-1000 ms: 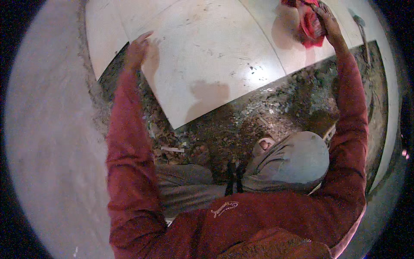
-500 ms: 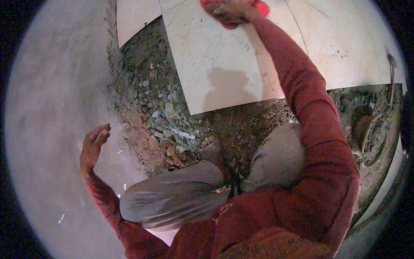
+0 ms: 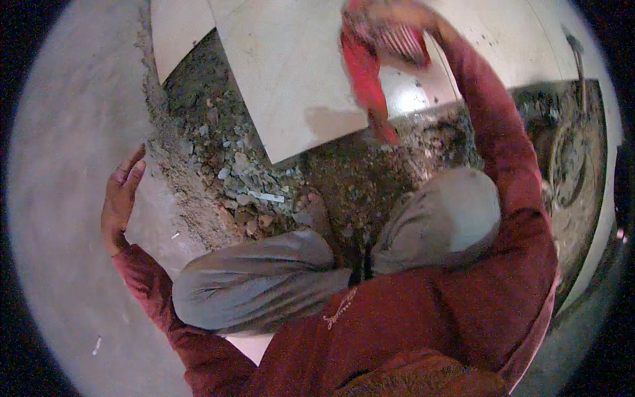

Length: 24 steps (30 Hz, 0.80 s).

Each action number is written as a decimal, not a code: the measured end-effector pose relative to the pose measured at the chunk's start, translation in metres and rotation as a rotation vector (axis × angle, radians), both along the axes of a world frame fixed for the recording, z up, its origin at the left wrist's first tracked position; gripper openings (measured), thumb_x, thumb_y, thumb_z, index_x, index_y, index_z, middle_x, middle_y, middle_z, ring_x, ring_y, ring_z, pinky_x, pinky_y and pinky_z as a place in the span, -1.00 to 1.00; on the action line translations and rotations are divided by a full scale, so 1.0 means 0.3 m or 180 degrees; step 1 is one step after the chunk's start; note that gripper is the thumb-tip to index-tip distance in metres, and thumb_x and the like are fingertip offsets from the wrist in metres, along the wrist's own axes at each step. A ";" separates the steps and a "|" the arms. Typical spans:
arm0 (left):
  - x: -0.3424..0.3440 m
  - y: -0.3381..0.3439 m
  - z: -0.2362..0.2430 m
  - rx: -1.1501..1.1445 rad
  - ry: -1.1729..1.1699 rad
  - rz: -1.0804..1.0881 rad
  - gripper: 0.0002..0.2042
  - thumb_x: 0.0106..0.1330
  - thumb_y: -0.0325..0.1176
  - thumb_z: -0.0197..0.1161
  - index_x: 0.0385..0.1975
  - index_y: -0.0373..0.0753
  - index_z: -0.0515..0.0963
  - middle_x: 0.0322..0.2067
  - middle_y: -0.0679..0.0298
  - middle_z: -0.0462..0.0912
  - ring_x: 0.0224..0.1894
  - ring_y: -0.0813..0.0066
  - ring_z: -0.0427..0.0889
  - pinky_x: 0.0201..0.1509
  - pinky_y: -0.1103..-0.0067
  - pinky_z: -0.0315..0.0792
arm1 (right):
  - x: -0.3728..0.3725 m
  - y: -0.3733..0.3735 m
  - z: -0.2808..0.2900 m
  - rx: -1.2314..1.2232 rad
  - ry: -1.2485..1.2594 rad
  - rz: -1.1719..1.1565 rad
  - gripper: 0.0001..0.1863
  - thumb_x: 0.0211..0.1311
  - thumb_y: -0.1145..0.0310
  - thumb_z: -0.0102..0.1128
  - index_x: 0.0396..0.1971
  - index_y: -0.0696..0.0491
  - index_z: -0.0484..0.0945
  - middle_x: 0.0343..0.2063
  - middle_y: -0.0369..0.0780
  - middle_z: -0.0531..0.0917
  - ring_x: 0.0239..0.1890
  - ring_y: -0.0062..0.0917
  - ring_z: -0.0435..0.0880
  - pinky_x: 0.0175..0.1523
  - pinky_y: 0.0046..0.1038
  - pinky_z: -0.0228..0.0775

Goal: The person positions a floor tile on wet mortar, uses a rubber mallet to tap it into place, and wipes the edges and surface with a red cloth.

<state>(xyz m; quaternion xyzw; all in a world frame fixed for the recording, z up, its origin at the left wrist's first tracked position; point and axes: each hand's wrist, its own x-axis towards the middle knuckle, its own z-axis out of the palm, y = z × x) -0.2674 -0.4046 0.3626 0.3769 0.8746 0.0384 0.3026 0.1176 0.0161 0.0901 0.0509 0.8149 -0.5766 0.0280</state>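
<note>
My right hand (image 3: 397, 20), blurred by motion, grips a red cloth (image 3: 362, 73) with a striped part over the pale floor tiles (image 3: 258, 79). The cloth trails down past the near tile edge toward the rubble. My left hand (image 3: 122, 188) is held away at the left, above the concrete floor, fingers extended and slightly bent, holding nothing. I sit with legs folded in grey trousers, a bare foot showing among the loose stones.
Bare rubble bed (image 3: 231, 165) lies between me and the tiles. Grey concrete floor (image 3: 66, 205) runs along the left. At the right are a long-handled tool (image 3: 582, 79) and a round, mud-caked object (image 3: 565, 159), perhaps a pan, on the dirt.
My left hand left the tile area for the concrete at the left. My right hand swept leftward across the tiles with the cloth, then slightly back right; the cloth now dangles lower.
</note>
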 end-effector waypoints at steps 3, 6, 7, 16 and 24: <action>0.065 0.088 0.012 0.0132 0.0000 -0.0140 -0.42 0.54 0.03 0.12 0.40 -0.24 0.42 0.37 0.11 0.48 0.44 0.31 0.37 0.52 0.39 0.17 | -0.017 0.071 0.019 0.1102 -0.0234 -0.0764 -0.57 0.32 0.04 0.16 0.05 -0.01 0.60 0.04 -0.11 0.62 0.16 -0.17 0.57 0.22 -0.06 0.41; 0.121 0.143 -0.005 0.0267 -0.0035 -0.0263 -0.42 0.54 0.02 0.13 0.40 -0.25 0.42 0.36 0.11 0.48 0.44 0.32 0.37 0.52 0.40 0.17 | -0.079 0.098 0.052 0.2725 -0.0501 -0.1354 -0.41 0.43 -0.14 0.01 0.13 0.08 0.53 0.11 -0.05 0.55 0.23 -0.06 0.50 0.26 0.07 0.36; 0.122 0.149 -0.012 0.0283 -0.0054 -0.0291 -0.41 0.54 0.02 0.13 0.40 -0.26 0.42 0.36 0.11 0.49 0.44 0.32 0.37 0.52 0.40 0.17 | -0.085 0.053 0.070 0.2800 -0.1063 -0.1423 -0.34 0.40 -0.24 0.00 0.16 0.04 0.52 0.26 -0.06 0.45 0.32 0.04 0.41 0.28 0.19 0.29; 0.155 0.128 -0.096 -0.0491 -0.0045 -0.0619 -0.42 0.53 -0.01 0.16 0.38 -0.28 0.42 0.34 0.07 0.50 0.39 0.26 0.44 0.44 0.37 0.30 | 0.325 -0.315 -0.145 0.3161 0.0138 -0.0916 -0.68 0.24 0.15 0.37 -0.04 -0.15 0.58 0.00 -0.12 0.52 0.07 -0.04 0.57 0.11 -0.04 0.47; 0.260 0.554 -0.411 -0.0770 0.0142 -0.2407 -0.50 0.51 -0.07 0.17 0.27 -0.32 0.49 0.34 -0.03 0.48 0.36 0.04 0.48 0.43 0.33 0.34 | 0.883 0.095 0.135 -0.0059 -0.0229 -0.1185 -0.33 0.16 0.14 0.51 0.25 -0.01 0.45 0.17 -0.16 0.54 0.21 -0.31 0.52 0.31 -0.21 0.38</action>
